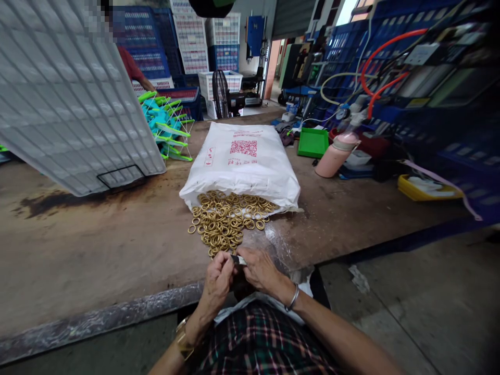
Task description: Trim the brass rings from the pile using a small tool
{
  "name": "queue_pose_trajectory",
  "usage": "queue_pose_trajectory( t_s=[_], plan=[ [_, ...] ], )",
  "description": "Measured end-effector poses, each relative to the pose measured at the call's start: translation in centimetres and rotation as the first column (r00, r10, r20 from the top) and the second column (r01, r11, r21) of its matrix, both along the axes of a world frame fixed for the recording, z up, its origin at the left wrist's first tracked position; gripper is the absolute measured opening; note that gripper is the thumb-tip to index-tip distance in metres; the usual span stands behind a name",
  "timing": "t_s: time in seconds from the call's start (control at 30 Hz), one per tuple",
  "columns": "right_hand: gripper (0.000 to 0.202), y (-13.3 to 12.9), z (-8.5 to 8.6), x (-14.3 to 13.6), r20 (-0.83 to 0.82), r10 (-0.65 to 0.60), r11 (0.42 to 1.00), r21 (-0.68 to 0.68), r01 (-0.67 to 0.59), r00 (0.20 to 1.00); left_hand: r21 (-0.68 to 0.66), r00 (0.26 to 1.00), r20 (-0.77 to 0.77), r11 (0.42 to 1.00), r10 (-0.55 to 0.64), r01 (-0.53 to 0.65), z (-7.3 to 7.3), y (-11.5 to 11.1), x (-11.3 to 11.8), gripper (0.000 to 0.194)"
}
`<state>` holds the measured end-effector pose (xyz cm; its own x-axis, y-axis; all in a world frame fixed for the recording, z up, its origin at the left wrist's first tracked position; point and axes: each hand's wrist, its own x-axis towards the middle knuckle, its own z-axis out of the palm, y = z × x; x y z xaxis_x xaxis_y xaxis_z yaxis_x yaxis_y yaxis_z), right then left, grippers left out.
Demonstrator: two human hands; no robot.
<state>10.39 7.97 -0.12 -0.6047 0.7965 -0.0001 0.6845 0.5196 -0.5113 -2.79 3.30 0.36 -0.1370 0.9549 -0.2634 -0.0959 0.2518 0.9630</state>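
Note:
My left hand (217, 277) and my right hand (261, 268) meet at the table's near edge, fingers closed in a pinch. Between their fingertips shows a small black-and-pale piece (238, 260), too small to name. My right fingers grip its pale end, while what my left fingers pinch is mostly hidden. Just beyond the hands lies a heap of brass-coloured rings (222, 229). The rings spill from the mouth of a white woven sack (250, 174) with red print, lying flat on the table.
A tall white ribbed crate (89, 104) stands tilted at left. Behind it are green-and-teal plastic pieces (167, 125) and a co-worker's arm (133, 67). At right are a green tray (313, 142), a pink bottle (336, 155) and a yellow tray (425, 188). The worktable (97, 250) is brown.

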Motion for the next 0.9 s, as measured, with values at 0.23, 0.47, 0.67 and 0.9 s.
queue_pose_trajectory(
  t_s=[0.23, 0.47, 0.67, 0.9],
  plan=[
    [0.027, 1.5, -0.8, 0.6, 0.155, -0.139, 0.990, 0.025, 0.137, 0.978, 0.021, 0.991, 0.064, 0.993, -0.114, 0.113, 1.0, -1.0, 0.4, 0.041],
    [0.019, 5.2, -0.9, 2.9, 0.143, -0.485, 0.872, 0.154, 0.464, 0.863, -0.069, 0.906, 0.420, 0.995, -0.040, 0.075, 0.5, -0.8, 0.9, 0.037],
    [0.023, 6.8, -1.1, 2.9, 0.207, -0.574, 0.819, 0.169, 0.549, 0.792, -0.097, 0.857, 0.515, 0.995, 0.024, 0.030, 0.2, -0.4, 0.6, 0.027],
    [0.021, 7.2, -1.6, 3.2, 0.165, -0.558, 0.829, 0.166, 0.535, 0.813, -0.220, 0.720, 0.688, 0.971, 0.090, 0.089, 0.0, -0.5, 0.0, 0.030]
  ],
)
